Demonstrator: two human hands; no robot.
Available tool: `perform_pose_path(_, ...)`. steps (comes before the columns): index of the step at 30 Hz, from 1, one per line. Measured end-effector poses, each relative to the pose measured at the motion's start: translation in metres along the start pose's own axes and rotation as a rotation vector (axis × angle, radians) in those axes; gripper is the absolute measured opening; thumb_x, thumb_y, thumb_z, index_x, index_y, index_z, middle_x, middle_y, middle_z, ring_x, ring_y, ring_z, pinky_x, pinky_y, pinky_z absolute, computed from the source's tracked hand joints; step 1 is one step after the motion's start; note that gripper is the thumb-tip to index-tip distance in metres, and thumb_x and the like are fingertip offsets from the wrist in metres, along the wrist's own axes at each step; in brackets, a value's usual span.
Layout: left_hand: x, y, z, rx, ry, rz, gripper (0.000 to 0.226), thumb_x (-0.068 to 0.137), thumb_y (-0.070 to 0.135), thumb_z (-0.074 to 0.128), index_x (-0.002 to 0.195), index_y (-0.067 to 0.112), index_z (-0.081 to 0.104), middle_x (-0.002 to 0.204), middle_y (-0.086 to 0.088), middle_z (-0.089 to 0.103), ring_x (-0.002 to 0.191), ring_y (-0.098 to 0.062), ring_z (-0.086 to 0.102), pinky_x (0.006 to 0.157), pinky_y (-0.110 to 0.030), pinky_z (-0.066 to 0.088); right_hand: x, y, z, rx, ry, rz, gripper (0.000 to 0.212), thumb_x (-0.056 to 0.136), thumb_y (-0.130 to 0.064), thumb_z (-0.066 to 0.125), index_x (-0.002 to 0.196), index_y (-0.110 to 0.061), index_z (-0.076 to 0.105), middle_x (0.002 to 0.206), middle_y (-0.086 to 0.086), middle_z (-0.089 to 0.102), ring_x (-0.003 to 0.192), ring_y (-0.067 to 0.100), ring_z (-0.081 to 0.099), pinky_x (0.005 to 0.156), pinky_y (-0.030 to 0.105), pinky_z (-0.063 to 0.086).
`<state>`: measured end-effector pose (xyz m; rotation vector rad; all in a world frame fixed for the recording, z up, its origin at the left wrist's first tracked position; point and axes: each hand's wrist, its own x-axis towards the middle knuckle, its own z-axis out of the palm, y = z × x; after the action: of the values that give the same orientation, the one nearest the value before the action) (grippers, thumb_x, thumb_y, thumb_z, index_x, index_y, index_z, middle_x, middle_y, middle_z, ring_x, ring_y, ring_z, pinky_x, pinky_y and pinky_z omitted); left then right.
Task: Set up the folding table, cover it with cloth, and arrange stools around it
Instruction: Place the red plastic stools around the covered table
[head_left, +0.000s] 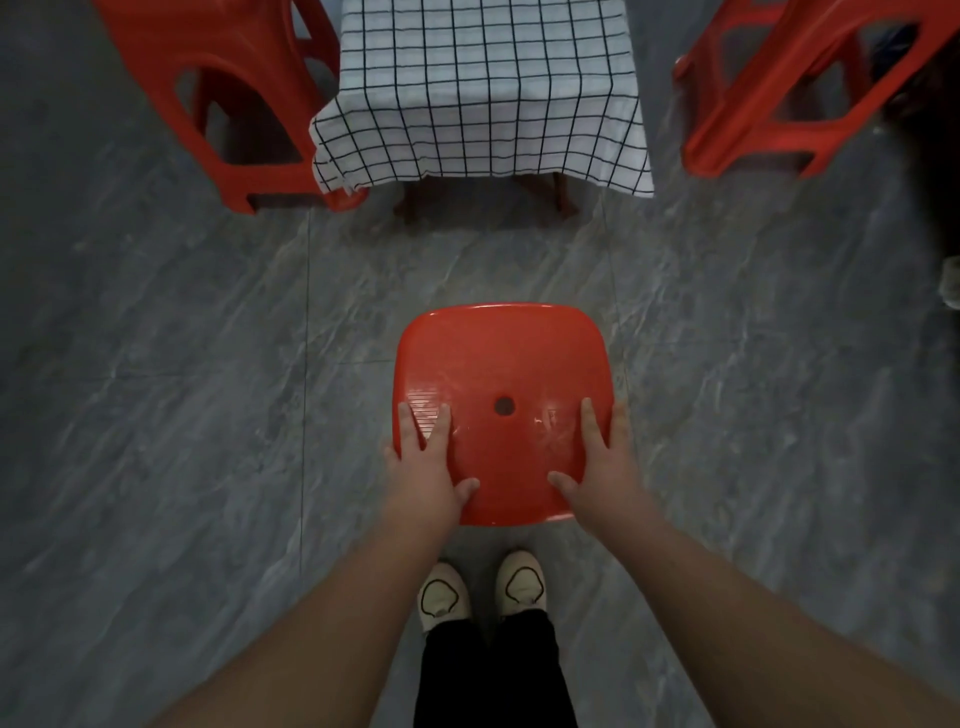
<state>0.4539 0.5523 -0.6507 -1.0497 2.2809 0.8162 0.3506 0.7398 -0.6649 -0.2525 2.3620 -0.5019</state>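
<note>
A grey, marble-veined tile floor fills most of the room, its thin joints running under everything. At the far side stands the folding table, almost wholly hidden under a white checked cloth with a thin dark grid; only dark leg ends peep out beneath the hem, and the top is cut off from view. A red moulded-plastic stool stands against the table's left side, one foot just touching the cloth's corner, and a second red stool stands off its right side; both lose their seats past the upper edge. Well apart from the table, nearer the person, is the third stool, seen from above as a glossy, rounded-square red seat with a ribbed patch and a small round hole; its legs are hidden. The left hand and right hand lie flat on the seat's near corners, fingers spread; the outer fingers slip past the rim. Cream shoes show below.
</note>
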Motion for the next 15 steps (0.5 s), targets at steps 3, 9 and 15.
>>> perform_pose_path(3, -0.008, -0.006, 0.006, 0.028, 0.0, 0.007, 0.101, 0.085, 0.039, 0.074, 0.154, 0.051, 0.001, 0.159, 0.009, -0.033, 0.151, -0.038, -0.001, 0.12, -0.053, 0.024, -0.011, 0.005, 0.005, -0.013, -0.01, 0.003, 0.11, 0.088, -0.037, 0.074, 0.159, -0.036, -0.01, 0.161, 0.0, -0.033, 0.154, 0.031, 0.0, 0.122, 0.042, 0.018)
perform_pose_path(9, -0.018, -0.007, 0.003, 0.034, -0.079, -0.02, 0.096, 0.089, 0.042, 0.069, 0.155, 0.048, -0.001, 0.162, 0.003, -0.027, 0.151, -0.04, 0.0, 0.12, -0.053, 0.022, -0.018, 0.008, -0.006, -0.073, -0.095, 0.038, 0.096, 0.095, -0.034, 0.065, 0.159, -0.037, -0.007, 0.163, 0.0, -0.029, 0.153, 0.03, 0.012, 0.119, 0.043, 0.028)
perform_pose_path(15, -0.053, -0.003, -0.042, 0.078, -0.025, 0.057, 0.071, 0.099, 0.042, 0.05, 0.159, 0.032, 0.014, 0.166, -0.011, 0.005, 0.151, -0.037, 0.007, 0.122, -0.049, 0.016, -0.044, -0.019, -0.06, -0.144, -0.048, -0.033, 0.071, 0.097, -0.031, 0.056, 0.159, -0.019, 0.024, 0.166, 0.015, 0.013, 0.151, 0.033, 0.021, 0.123, 0.041, 0.021)
